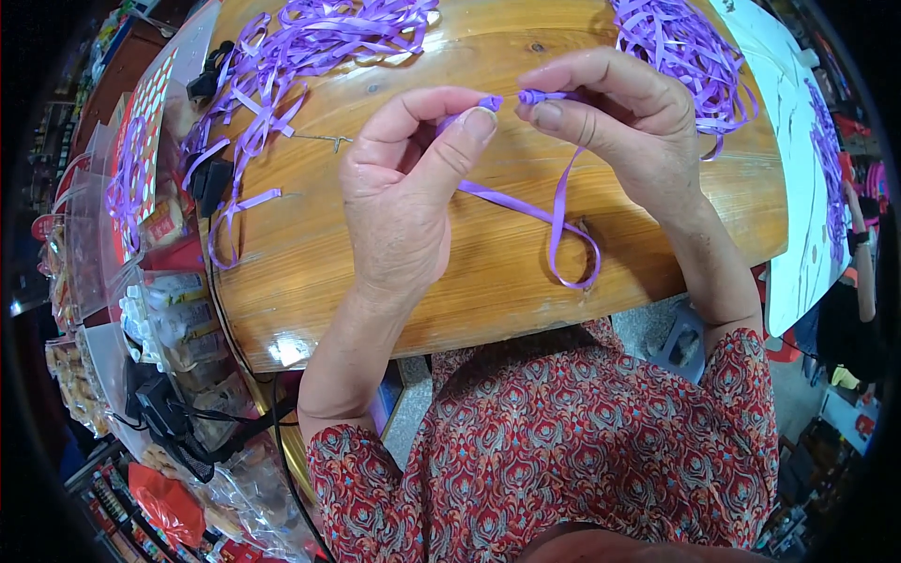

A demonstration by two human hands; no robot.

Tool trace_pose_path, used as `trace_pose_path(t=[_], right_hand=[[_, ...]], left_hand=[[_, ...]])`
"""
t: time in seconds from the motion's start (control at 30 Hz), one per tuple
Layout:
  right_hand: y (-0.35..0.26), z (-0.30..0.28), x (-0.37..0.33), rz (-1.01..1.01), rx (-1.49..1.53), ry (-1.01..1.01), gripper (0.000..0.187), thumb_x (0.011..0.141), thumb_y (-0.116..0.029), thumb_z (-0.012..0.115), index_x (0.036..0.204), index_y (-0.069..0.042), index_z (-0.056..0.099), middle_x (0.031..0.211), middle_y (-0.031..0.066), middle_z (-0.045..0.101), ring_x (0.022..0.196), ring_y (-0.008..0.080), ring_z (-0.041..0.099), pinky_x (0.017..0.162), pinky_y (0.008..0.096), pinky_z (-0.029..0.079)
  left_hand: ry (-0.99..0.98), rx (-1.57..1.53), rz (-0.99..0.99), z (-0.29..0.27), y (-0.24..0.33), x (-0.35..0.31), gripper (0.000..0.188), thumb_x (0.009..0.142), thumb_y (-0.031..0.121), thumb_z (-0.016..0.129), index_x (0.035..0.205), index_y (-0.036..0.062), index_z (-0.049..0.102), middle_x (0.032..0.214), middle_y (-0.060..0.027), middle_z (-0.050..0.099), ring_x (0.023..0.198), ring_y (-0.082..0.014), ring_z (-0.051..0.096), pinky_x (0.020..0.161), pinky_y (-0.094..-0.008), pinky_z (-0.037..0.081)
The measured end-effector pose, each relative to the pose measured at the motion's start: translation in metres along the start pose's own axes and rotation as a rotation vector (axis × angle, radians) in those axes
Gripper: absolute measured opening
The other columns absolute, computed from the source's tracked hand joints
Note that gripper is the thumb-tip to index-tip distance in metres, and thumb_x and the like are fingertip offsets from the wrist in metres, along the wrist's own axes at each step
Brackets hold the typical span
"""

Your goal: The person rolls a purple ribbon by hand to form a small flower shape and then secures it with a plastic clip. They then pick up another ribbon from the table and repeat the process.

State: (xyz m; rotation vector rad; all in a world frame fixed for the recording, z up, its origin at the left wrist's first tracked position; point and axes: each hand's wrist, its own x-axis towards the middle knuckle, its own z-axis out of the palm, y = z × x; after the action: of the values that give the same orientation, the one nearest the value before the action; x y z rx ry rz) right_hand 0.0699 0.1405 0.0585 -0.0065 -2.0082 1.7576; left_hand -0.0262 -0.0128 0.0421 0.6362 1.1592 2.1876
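Note:
Between my two hands runs a narrow purple ribbon (508, 200), its slack hanging over the table in a loop. My left hand (413, 178) pinches one end, which is folded or knotted into a small bud at the fingertips. The other end, bunched in a similar way, sits between the thumb and index finger of my right hand (624, 122). A small gap separates the two ends, and both hands are held above the table. Whether the ends are knots or folds I cannot tell.
On the wooden table (375, 291) a heap of purple ribbon (347, 33) lies at the far left, with another ribbon pile (680, 56) at the far right. Black plugs and cables (164, 413) and packaged goods line the left side. A white board (798, 281) stands right.

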Motion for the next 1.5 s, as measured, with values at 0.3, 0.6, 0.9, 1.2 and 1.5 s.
trace_pose_path(t=[0.3, 0.6, 0.9, 1.2, 1.5], right_hand=[[0.002, 0.002, 0.001, -0.148, -0.132, -0.026, 0.021, 0.079, 0.006, 0.061, 0.100, 0.003, 0.064, 0.095, 0.0089, 0.062, 0.088, 0.0124, 0.059, 0.076, 0.0201, 0.046], [-0.001, 0.007, -0.004, -0.024, 0.017, 0.049, 0.021, 0.078, 0.007, 0.063, 0.098, 0.003, 0.064, 0.093, 0.0080, 0.063, 0.089, 0.0120, 0.060, 0.076, 0.0204, 0.048], [-0.004, -0.003, 0.001, -0.218, -0.280, -0.066, 0.020, 0.077, 0.006, 0.064, 0.096, 0.004, 0.065, 0.090, 0.0107, 0.063, 0.084, 0.0142, 0.060, 0.071, 0.0213, 0.046], [-0.006, -0.004, -0.001, -0.282, -0.391, -0.053, 0.021, 0.075, 0.006, 0.066, 0.096, 0.003, 0.065, 0.087, 0.0106, 0.064, 0.079, 0.0151, 0.060, 0.066, 0.0226, 0.046], [-0.007, -0.004, 0.000, -0.443, -0.484, -0.040, 0.020, 0.073, 0.005, 0.068, 0.093, 0.002, 0.067, 0.082, 0.0101, 0.064, 0.073, 0.0176, 0.060, 0.061, 0.0246, 0.045]], left_hand=[[0.014, 0.193, 0.077, 0.000, -0.001, 0.000, 0.013, 0.080, 0.002, 0.067, 0.093, 0.0030, 0.064, 0.078, 0.0046, 0.057, 0.068, -0.0015, 0.049, 0.058, -0.0143, 0.036], [-0.012, 0.256, 0.155, 0.000, -0.004, 0.000, 0.013, 0.079, 0.001, 0.067, 0.092, 0.0019, 0.064, 0.078, 0.0048, 0.055, 0.066, -0.0012, 0.046, 0.056, -0.0152, 0.036], [-0.004, 0.282, 0.132, 0.001, -0.002, 0.002, 0.013, 0.079, 0.003, 0.067, 0.092, 0.0029, 0.064, 0.076, 0.0064, 0.054, 0.065, -0.0008, 0.045, 0.055, -0.0146, 0.034], [-0.045, 0.414, 0.227, 0.001, -0.003, 0.000, 0.012, 0.079, 0.000, 0.067, 0.091, 0.0012, 0.064, 0.079, 0.0033, 0.050, 0.064, -0.0014, 0.043, 0.053, -0.0149, 0.033], [-0.054, 0.436, 0.249, 0.002, -0.003, 0.000, 0.014, 0.077, -0.004, 0.067, 0.089, 0.0014, 0.065, 0.080, 0.0029, 0.051, 0.065, -0.0015, 0.044, 0.054, -0.0147, 0.034]])
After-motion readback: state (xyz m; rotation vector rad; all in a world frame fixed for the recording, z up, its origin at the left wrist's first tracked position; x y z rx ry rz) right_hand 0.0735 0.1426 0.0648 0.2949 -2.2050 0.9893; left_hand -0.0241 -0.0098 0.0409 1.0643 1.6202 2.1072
